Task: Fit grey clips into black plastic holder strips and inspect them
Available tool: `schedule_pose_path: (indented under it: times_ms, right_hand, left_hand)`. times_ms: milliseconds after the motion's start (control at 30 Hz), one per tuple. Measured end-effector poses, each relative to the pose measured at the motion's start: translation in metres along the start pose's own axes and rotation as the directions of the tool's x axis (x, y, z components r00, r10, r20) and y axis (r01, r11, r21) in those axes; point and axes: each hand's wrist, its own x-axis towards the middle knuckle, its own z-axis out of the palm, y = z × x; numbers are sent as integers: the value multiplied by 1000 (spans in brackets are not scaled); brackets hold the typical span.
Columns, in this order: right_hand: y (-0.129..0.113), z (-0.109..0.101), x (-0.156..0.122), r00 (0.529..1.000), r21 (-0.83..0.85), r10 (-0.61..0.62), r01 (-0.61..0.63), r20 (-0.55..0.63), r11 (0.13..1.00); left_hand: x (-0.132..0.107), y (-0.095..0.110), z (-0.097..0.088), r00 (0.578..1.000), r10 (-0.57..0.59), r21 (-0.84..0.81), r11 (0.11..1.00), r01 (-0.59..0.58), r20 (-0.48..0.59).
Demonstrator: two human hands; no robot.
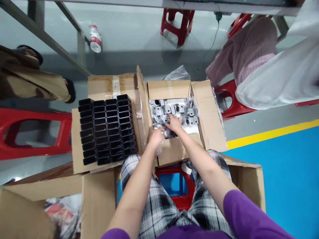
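Observation:
An opened cardboard box (pixel 169 89) in front of me holds grey-and-black plastic parts (pixel 191 112), several of them in clear wrapping. My left hand (pixel 157 136) is at the box's near left corner, its fingers closed on a clear plastic bag (pixel 159 146). Just right of it, my right hand (pixel 175 124) reaches over the parts. Its index finger and thumb are stretched apart, touching or just above a wrapped grey part (pixel 165 119). To the left, rows of black rectangular open-ended cases (pixel 112 119) stand on flattened cardboard.
A red stool (pixel 62 132) stands at the left, and another red stool (pixel 178 26) under the far table. A deep carton (pixel 98 199) with plastic inside is at lower left. People are at both sides. A bottle (pixel 95 39) lies on the floor.

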Motion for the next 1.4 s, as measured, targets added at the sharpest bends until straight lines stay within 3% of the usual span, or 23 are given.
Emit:
schedule_pose_path:
  times_ms: [100,200,400,533,767,1033,1233,1400]
  right_hand:
    - [-12,5,8,1000,5,11,-11,16,1000]
    - [-8,2,9,1000,20,4,-4,14,1000]
    - [13,-4,7,1000,59,-16,18,-24,998]
    - [22,-5,10,997,182,-32,45,-72,982]
    - [66,-20,10,989,365,-3,58,-150,929]
    - [75,-13,6,988,192,102,-78,-119,978]
    - [86,-31,-4,981,55,157,-152,-115,987]
    - [83,-33,-16,984,15,148,-148,-96,989]
  left_hand:
    - [-1,0,-1,1000,4,14,1000,-4,1]
    - [-1,0,-1,1000,5,19,1000,-5,-2]
    - [-1,1,1,1000,9,23,1000,-9,1]
    - [0,1,-1,1000,4,30,1000,-4,9]
    - [2,-1,2,1000,11,26,1000,-11,10]
    - [2,-2,-2,1000,12,34,999,-13,11]
    - [2,0,-3,1000,4,12,1000,-4,19]
    - [2,-1,-2,1000,3,-36,999,-3,9]
